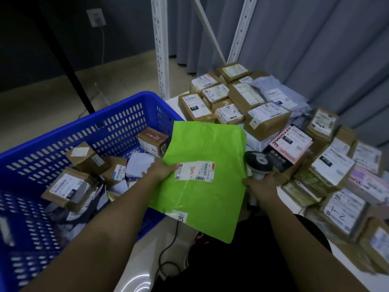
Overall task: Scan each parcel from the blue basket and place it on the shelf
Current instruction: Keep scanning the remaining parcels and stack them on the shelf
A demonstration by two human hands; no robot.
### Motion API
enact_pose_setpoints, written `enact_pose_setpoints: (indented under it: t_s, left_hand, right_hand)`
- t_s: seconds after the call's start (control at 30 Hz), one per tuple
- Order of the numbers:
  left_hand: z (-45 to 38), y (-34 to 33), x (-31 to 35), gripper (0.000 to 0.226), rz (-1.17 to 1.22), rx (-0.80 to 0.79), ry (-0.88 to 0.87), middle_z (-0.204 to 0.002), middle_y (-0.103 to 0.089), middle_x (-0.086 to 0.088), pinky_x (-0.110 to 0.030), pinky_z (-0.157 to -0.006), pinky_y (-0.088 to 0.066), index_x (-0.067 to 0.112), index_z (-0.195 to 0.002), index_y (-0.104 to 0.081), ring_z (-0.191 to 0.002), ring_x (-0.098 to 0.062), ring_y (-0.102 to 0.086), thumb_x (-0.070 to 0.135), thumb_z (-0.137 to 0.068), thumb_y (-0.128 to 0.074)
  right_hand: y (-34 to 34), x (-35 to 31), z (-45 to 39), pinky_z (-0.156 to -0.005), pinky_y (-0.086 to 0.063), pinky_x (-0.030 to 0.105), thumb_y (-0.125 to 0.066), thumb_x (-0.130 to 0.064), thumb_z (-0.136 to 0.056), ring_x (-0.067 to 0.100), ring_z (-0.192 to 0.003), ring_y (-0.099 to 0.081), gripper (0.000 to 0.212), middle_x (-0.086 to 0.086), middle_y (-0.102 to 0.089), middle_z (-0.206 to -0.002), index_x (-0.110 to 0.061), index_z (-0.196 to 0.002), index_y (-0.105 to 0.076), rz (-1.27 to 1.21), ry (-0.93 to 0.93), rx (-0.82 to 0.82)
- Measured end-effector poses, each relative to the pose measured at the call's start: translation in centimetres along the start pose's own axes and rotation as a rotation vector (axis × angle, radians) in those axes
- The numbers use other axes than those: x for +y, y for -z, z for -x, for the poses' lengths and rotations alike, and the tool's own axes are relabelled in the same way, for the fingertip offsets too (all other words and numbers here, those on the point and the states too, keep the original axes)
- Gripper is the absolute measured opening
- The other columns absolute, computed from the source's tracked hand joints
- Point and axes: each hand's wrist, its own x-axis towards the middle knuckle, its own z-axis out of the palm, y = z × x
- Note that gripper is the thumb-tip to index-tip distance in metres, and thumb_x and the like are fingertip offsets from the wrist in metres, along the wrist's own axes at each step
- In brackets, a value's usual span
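Now left hand (160, 168) grips crinkly green mailer (202, 175); right hand (261, 185) apparently holds scanner (257, 163).

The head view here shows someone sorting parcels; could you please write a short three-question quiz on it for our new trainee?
1. True or false: the left hand holds the green mailer by its left edge.
2. What does the right hand grip?
A. a marker
B. the barcode scanner
C. a brown box
3. Which way does the white shipping label on the mailer face?

Key:
1. True.
2. B.
3. Up, towards the camera. The blue basket sits on the left and the stacked parcels on the right.
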Motion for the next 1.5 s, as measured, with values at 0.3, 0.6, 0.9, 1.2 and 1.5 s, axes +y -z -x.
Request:
enact_pose_setpoints:
  t_s: [0.3, 0.6, 0.9, 1.2, 1.5]
  left_hand:
    - [2.4, 3.4, 4.1, 0.014, 0.343, 0.410, -0.421, -0.102, -0.068, -0.011, -0.035, -0.083, -0.050, 0.008, -0.102, -0.065, -0.092, -0.024, -0.063, 0.014, -0.090, -0.062]
    - [5.6, 4.3, 5.7, 0.006, 0.287, 0.376, -0.532, -0.090, -0.069, -0.003, -0.036, -0.082, -0.053, 0.015, -0.094, -0.065, -0.085, -0.022, -0.066, 0.012, -0.089, -0.064]
    - [10.3, 9.7, 15.1, 0.017, -0.346, 0.384, -0.847, -0.097, -0.069, -0.003, -0.036, -0.082, -0.050, 0.019, -0.107, -0.066, -0.092, -0.023, -0.062, 0.023, -0.091, -0.062]
    - [13.8, 11.3, 24.8, 0.026, -1.078, 0.511, -1.020, -0.118, -0.066, 0.000, -0.036, -0.111, -0.019, 0.027, -0.114, -0.065, -0.118, -0.020, -0.053, 0.033, -0.089, -0.060]
    - [18.8, 13.0, 26.0, 0.030, -1.200, 0.584, -1.024, -0.106, -0.068, 0.006, -0.049, -0.115, 0.001, 0.029, -0.116, -0.064, -0.116, -0.016, -0.051, 0.039, -0.087, -0.061]
  right_hand:
    - [-1.3, -1.1, -0.7, -0.072, -0.041, 0.037, -0.068, 0.009, -0.079, 0.035, -0.081, -0.059, 0.029, 0.030, -0.060, -0.089, 0.017, -0.103, -0.054, -0.107, 0.102, -0.024]
    - [-2.0, -2.6, 0.1, -0.065, -0.047, 0.030, -0.071, -0.004, -0.083, 0.016, -0.071, -0.059, 0.029, 0.010, -0.064, -0.082, 0.005, -0.108, -0.059, -0.154, 0.142, -0.074]
    - [-0.2, -7.3, 0.8, -0.080, -0.054, 0.040, -0.070, -0.002, -0.084, 0.024, -0.083, -0.066, 0.032, 0.008, -0.070, -0.092, 0.000, -0.114, -0.061, -0.437, 0.182, 0.070]
    - [0.6, -15.0, 3.8, -0.099, -0.047, 0.039, -0.075, -0.008, -0.080, 0.024, -0.111, -0.059, 0.051, 0.010, -0.063, -0.120, 0.000, -0.126, -0.055, -0.502, 0.351, 0.212]
    - [0.2, -21.4, 5.6, -0.080, -0.040, 0.028, -0.076, -0.012, -0.078, 0.020, -0.096, -0.055, 0.051, 0.003, -0.061, -0.112, -0.011, -0.124, -0.053, -0.133, 0.419, 0.091]
